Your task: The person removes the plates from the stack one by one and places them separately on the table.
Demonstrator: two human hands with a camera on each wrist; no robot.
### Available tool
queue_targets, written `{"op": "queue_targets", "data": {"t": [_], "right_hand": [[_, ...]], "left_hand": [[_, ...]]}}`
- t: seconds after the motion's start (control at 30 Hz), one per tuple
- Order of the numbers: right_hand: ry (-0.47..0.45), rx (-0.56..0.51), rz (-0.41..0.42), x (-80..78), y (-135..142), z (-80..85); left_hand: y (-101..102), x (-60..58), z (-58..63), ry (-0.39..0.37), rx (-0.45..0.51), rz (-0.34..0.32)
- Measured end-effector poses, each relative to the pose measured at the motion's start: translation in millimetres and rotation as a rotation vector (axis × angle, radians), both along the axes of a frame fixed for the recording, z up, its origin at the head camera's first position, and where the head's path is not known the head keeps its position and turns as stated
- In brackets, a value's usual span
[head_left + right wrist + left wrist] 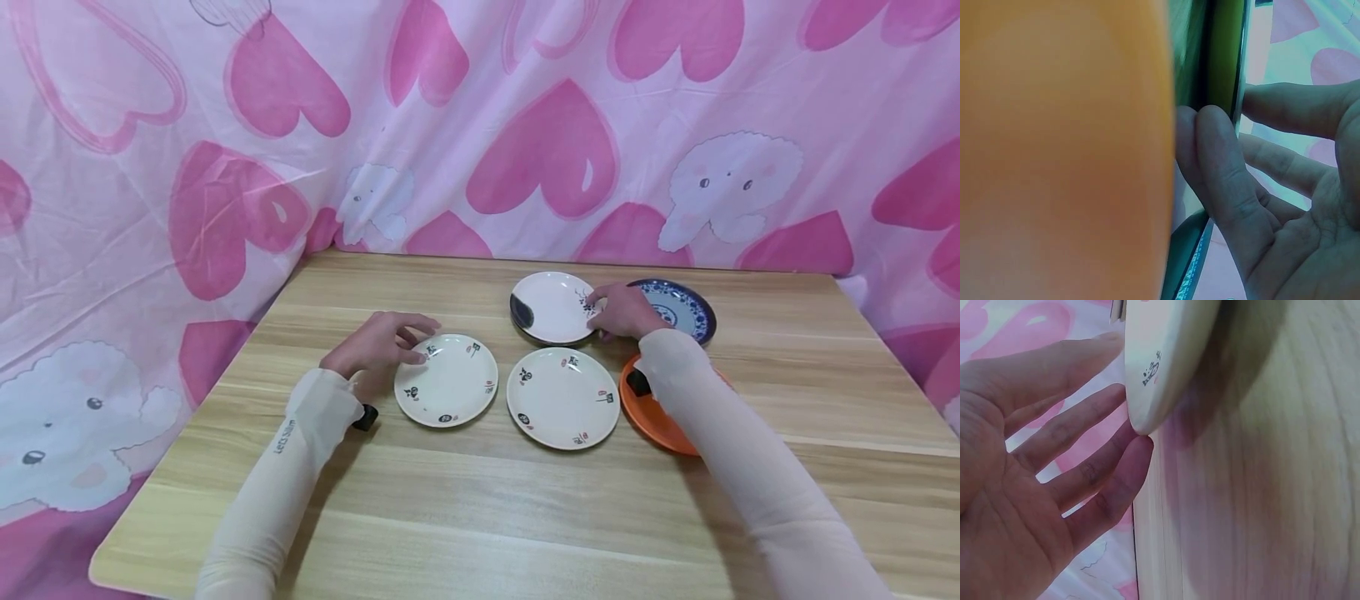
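Observation:
My left hand (pixel 377 343) is at the left rim of a small cream plate (pixel 446 383) with dark and red motifs. Its fingers are spread and fairly straight, with fingertips at the rim in the left wrist view. My right hand (pixel 624 312) pinches the right rim of a white plate (pixel 551 304) with a dark patch and a floral print. In the right wrist view, two fingertips (pixel 1215 125) are under that rim, while other digits are on its upper side. A second cream plate (pixel 562 400) lies between the hands, nearer the front.
A blue-and-white patterned plate (pixel 686 304) lies behind the right hand. The right forearm partly covers an orange plate (pixel 660 421). All stand on a wooden table (pixel 480 517), with a pink heart-print cloth (pixel 450 167) hanging behind and at the sides.

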State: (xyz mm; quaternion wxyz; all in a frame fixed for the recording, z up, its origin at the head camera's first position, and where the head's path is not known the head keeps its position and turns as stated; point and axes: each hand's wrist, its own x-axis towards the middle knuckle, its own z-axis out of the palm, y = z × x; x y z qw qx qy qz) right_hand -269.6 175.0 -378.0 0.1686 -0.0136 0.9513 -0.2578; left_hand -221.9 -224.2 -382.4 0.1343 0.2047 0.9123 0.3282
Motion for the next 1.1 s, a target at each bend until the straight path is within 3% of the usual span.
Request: {"op": "queue_targets", "data": {"t": [0.67, 1.1], "right_hand": [[-0.002, -0.008, -0.020, 1.1, -1.4, -1.6], [0.006, -0.009, -0.025, 0.6, -0.9, -2.3]], "left_hand": [[21.7, -12.9, 3.4, 0.032, 0.101, -0.020], [43.5, -18.8, 6.5, 0.049, 0.176, 0.069]]}}
